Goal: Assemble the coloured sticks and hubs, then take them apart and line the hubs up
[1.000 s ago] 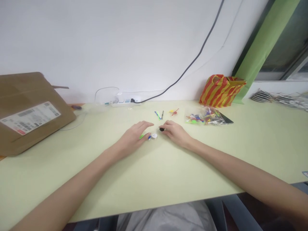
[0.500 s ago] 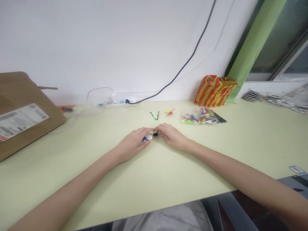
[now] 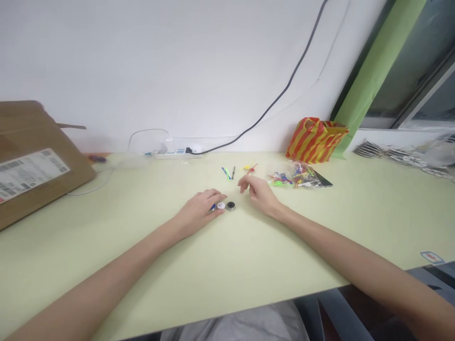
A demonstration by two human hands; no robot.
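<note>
Three small round pieces stand in a row on the pale green table (image 3: 199,279): a blue one (image 3: 213,207), a white one (image 3: 221,205) and a black one (image 3: 231,206). My left hand (image 3: 201,211) has its thumb and fingers around the blue and white pieces, with the blue one partly hidden. Just right of the black piece, my right hand (image 3: 260,194) hovers with bent, slightly parted fingers and nothing between them. Thin blue, green and black sticks (image 3: 228,173) lie behind the hands, beside small yellow and red parts (image 3: 250,168).
Clear bags of colourful parts (image 3: 302,176) lie right of my right hand. Behind them stands a red-and-yellow striped bag (image 3: 316,139). A cardboard box (image 3: 39,156) is at far left, a power strip (image 3: 177,150) with a black cable by the wall.
My right hand has let go of the black piece and moved off to the right. The black piece now stands uncovered beside the white one. My left hand has stayed in place.
</note>
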